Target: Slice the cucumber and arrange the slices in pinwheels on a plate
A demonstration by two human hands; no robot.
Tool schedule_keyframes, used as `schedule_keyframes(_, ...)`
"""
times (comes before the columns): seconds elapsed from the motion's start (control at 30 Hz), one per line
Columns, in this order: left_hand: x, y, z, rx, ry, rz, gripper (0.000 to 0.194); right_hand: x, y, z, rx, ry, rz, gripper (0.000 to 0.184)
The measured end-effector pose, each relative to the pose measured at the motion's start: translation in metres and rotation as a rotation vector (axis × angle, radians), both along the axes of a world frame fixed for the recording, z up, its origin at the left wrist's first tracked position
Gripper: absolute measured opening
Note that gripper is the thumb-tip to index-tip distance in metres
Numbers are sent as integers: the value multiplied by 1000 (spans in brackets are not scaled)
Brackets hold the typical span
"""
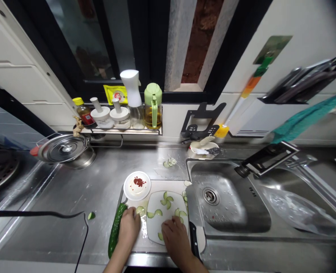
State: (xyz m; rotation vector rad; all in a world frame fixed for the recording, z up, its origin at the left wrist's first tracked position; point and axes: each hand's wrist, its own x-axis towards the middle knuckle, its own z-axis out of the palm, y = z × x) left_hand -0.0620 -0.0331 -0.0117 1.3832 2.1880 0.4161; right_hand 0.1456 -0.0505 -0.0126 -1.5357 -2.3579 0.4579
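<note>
My left hand [129,226] rests over the left part of the cutting board [142,242], its fingers curled beside a cucumber slice [140,211]. Under its wrist side lies a long green cucumber [116,231]. My right hand [175,236] is above a white square plate [155,201], fingers bunched near the cucumber slices [180,213] there. Whatever either hand's fingertips hold is hidden. More curved slices [167,199] are spread on the plate. Along the board's right edge lies a knife [194,239] with a black handle. A small white dish [132,193] holds red flakes.
The sink [230,216] adjoins the board on the right, with its faucet [266,161] above. Cucumber scraps [170,162] lie behind the board, and a cucumber end [91,215] lies left. A lidded pot [67,149] and a bottle rack [125,131] stand farther back.
</note>
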Motion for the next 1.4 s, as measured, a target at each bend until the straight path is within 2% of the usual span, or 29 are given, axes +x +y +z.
schedule_keyframes(0.23,5,3,-5,-3,1,25,20,1,-9,0,40,19,-9,12)
schedule_keyframes(0.37,5,6,-7,20,28,33,24,2,-9,-1,52,38,-14,12)
schedule_keyframes(0.67,10,16,4,-57,42,38,12,-1,-13,1,8,8,22,13)
schedule_keyframes(0.9,1,10,5,-6,-113,21,13,1,-11,4,-60,54,11,16)
schedule_keyframes(1.03,-8,5,11,38,-242,-13,19,-6,-1,12,-106,185,10,19)
schedule_keyframes(1.2,-18,2,20,89,-309,-124,21,-32,23,22,-150,253,25,25)
schedule_keyframes(1.4,-24,-2,12,92,-405,-124,25,-63,47,22,-267,290,-4,20)
